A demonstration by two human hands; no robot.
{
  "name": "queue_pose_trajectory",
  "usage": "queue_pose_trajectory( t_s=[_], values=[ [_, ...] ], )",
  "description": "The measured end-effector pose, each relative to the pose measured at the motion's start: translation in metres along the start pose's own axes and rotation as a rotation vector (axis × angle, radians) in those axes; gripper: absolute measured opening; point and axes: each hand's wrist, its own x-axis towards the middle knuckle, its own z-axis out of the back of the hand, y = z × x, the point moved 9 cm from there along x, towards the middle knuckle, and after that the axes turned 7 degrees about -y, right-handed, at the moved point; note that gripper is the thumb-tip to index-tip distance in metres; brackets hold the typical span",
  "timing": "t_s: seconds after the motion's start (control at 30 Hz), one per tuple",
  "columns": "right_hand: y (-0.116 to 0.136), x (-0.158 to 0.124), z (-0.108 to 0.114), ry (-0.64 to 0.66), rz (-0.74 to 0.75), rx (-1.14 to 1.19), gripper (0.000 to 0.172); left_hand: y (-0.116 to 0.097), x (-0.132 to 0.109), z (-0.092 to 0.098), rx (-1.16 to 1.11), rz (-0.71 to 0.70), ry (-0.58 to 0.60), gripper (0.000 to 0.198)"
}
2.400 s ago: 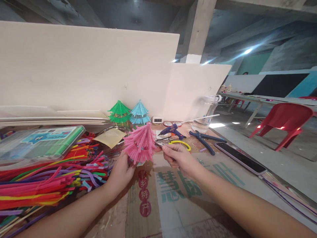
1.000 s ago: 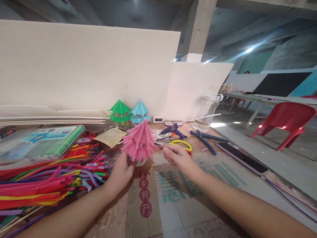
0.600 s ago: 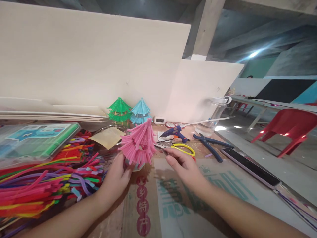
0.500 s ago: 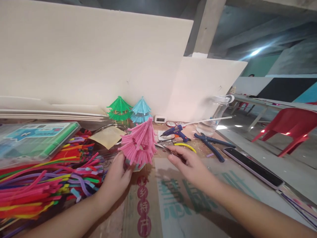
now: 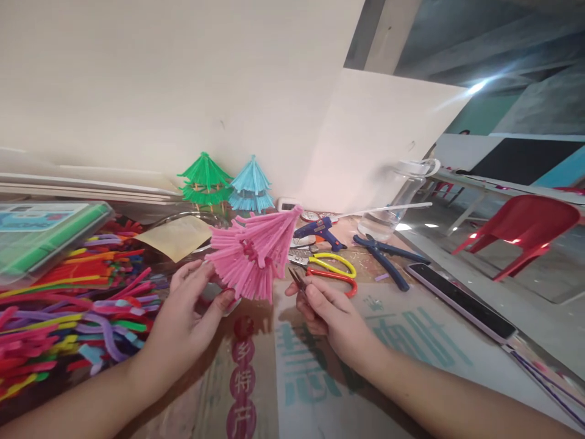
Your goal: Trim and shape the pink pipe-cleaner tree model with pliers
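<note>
A pink pipe-cleaner tree [image 5: 249,256] tilts with its tip to the upper right. My left hand [image 5: 194,305] is closed around its pale base, which the fingers partly hide. In my right hand [image 5: 331,311] is a pair of dark, pointed tweezers [image 5: 298,279], pinched between thumb and fingers. Their tips point up and left, just right of the tree's lower fringe and apart from it. Behind my right hand lie scissors [image 5: 339,263] with one yellow and one red handle.
Green [image 5: 206,180] and light-blue pipe-cleaner trees [image 5: 251,186] stand by the white board. Loose pipe cleaners [image 5: 109,317] pile up on the left beside a plastic case [image 5: 50,238]. Rightward are a glue gun [image 5: 322,230], blue pliers [image 5: 386,256], a jug [image 5: 388,201] and a phone [image 5: 461,302].
The pink tree has tipped over, its tip swinging right. My right hand has drawn the tweezers down, uncovering the red scissor handle. The view has shifted slightly.
</note>
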Motion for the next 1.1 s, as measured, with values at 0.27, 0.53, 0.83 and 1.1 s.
queue_pose_trajectory(
  t_s=[0.27,0.53,0.83,1.1],
  values=[
    [-0.002,0.002,0.001,0.006,-0.02,-0.031,0.049,-0.011,0.005,0.002,0.069,-0.134,-0.022,0.028],
    [-0.004,0.003,0.003,-0.022,-0.033,-0.056,0.052,-0.006,0.005,-0.002,0.055,-0.105,-0.012,0.034],
    [-0.008,0.005,0.004,-0.024,-0.065,-0.012,0.055,-0.004,0.006,-0.002,0.047,-0.073,-0.018,0.034],
    [-0.01,0.005,0.007,-0.05,-0.063,-0.003,0.049,-0.011,0.001,-0.002,0.041,-0.132,-0.015,0.04]
  ],
)
